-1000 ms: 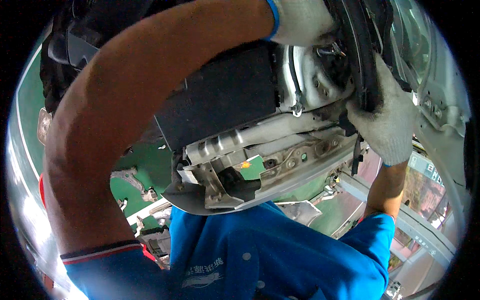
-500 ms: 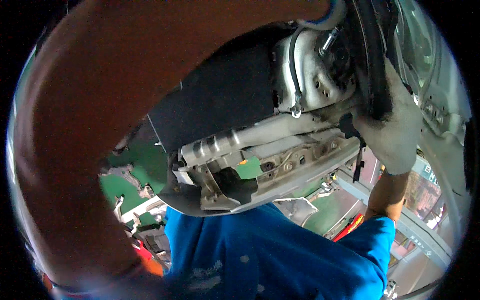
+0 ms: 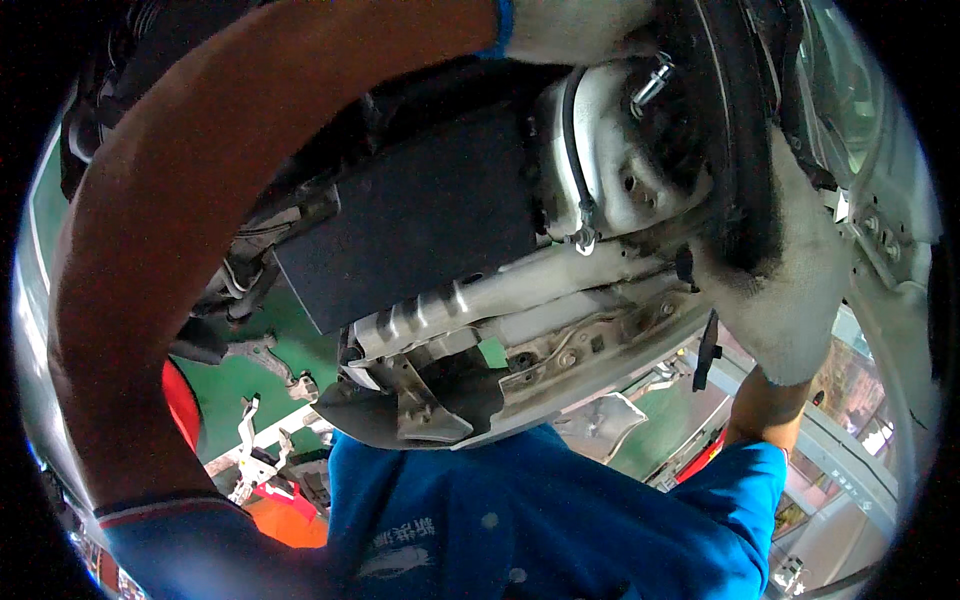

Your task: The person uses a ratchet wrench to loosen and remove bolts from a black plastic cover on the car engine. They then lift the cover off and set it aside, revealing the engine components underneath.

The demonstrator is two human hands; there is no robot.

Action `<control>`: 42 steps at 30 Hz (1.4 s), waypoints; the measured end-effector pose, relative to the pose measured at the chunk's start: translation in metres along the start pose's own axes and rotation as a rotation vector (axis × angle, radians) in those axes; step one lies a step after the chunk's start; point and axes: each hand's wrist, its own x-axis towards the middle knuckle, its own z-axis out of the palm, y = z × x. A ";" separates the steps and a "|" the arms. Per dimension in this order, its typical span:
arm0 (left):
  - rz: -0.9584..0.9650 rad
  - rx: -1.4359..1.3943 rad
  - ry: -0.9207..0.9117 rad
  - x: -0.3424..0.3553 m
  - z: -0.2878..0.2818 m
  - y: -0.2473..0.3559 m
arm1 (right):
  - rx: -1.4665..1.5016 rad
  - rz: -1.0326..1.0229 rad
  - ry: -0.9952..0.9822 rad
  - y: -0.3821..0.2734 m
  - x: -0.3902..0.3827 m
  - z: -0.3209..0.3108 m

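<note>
A long black trim strip [image 3: 735, 120] runs down from the top edge over the side of a car's engine bay. My right hand [image 3: 800, 290], in a whitish glove, is closed round its lower end. At the top, my left hand [image 3: 580, 28], gloved too, reaches across to the strip's upper part; its fingers are hidden at the strip and frame edge. Between the hands lies the silvery strut tower [image 3: 610, 150] with a black hose [image 3: 575, 130] along it. A shiny metal rod [image 3: 652, 86] stands up beside the strip.
A flat black panel [image 3: 420, 210] covers part of the bay. The bare metal body edge [image 3: 570, 375] curves close to my blue work clothes. Below, metal parts [image 3: 265, 365] lie on the green floor [image 3: 300, 335]. Windscreen glass [image 3: 845, 80] is at the upper right.
My left forearm has swung upward and left, bringing the glove into fuller view. The right hand and strip's lower end have moved slightly down. The view has shifted a little.
</note>
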 end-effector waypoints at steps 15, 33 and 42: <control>0.123 0.043 -0.019 -0.006 0.022 0.005 | 0.095 0.013 0.012 0.004 -0.002 -0.004; -0.352 -0.532 0.117 -0.028 0.010 0.083 | 0.046 -0.032 -0.039 0.013 0.005 -0.007; 0.089 0.267 -0.273 0.008 -0.022 0.033 | -0.025 0.055 -0.016 0.003 -0.002 -0.004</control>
